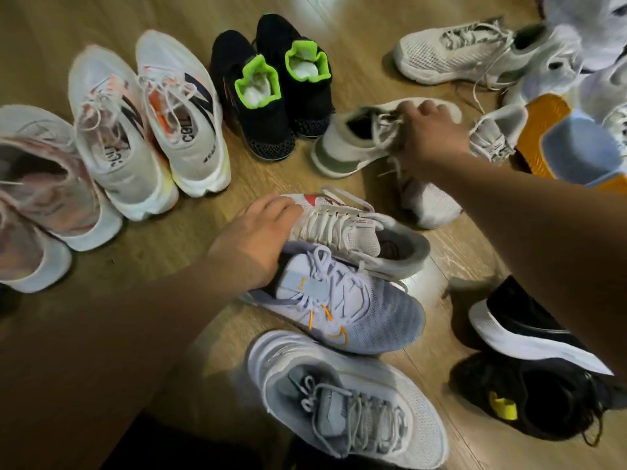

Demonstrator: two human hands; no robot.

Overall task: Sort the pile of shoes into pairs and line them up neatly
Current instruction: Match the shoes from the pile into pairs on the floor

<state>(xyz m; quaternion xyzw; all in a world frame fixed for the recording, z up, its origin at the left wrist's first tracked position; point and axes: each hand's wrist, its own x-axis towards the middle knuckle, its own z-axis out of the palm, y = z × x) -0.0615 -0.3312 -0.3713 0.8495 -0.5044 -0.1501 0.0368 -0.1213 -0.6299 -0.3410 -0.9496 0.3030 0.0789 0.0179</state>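
We're roughly a third through, with three pairs standing lined up on the floor at left, our right hand pinching a beige shoe by its laces, our left hand curling over a white shoe, and the pile still waiting.

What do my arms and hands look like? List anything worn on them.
Both forearms are bare: the left forearm and right forearm show no sleeve. The left hand and right hand wear no glove. No watch or bracelet shows at either wrist. The fingers are too blurred to tell rings.
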